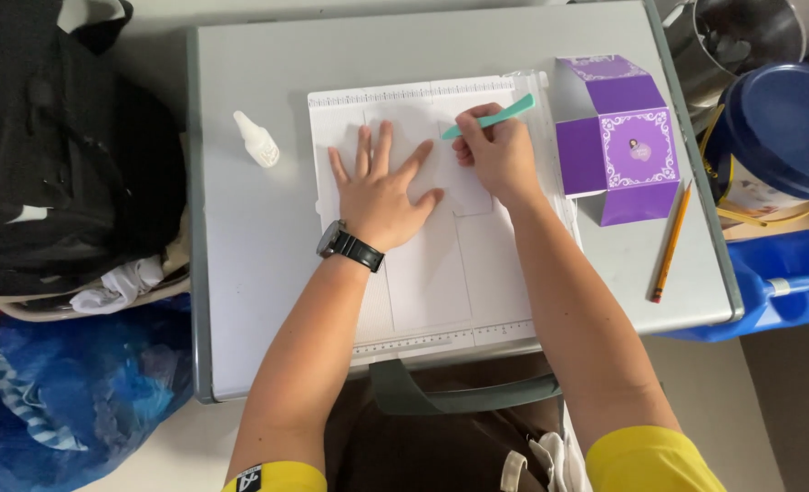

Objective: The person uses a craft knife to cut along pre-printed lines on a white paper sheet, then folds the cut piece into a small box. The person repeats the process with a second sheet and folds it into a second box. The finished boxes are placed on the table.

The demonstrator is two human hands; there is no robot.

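Pressing down: your left hand [381, 193] lies flat with fingers spread on the white sheet [441, 264], wristwatch [348, 245] on the wrist.
Right hand: your right hand [497, 153] is closed around a teal scoring tool [491, 117], its near tip on the sheet just left of your knuckles.
Hidden: the middle of the tool's handle sits inside your fist; your palms cover the centre of the sheet, so any lines there cannot be made out.
Hard to see: the sheet is white on a white scoring board [404, 96], and its edges show only as faint outlines.
Sheet: it lies on the board at the middle of the grey table [240, 273], running from your hands toward the near ruler edge.
Board: ruler marks line its far and near edges; the figures are too small to make out.
Left of board: a small white glue bottle [257, 138] lies on the table.
Right of board: a purple unfolded box [618, 137] lies just beside it, with an orange pencil [670, 242] nearer you.
Cut off: a blue-lidded bucket [783, 132] runs off the right edge.
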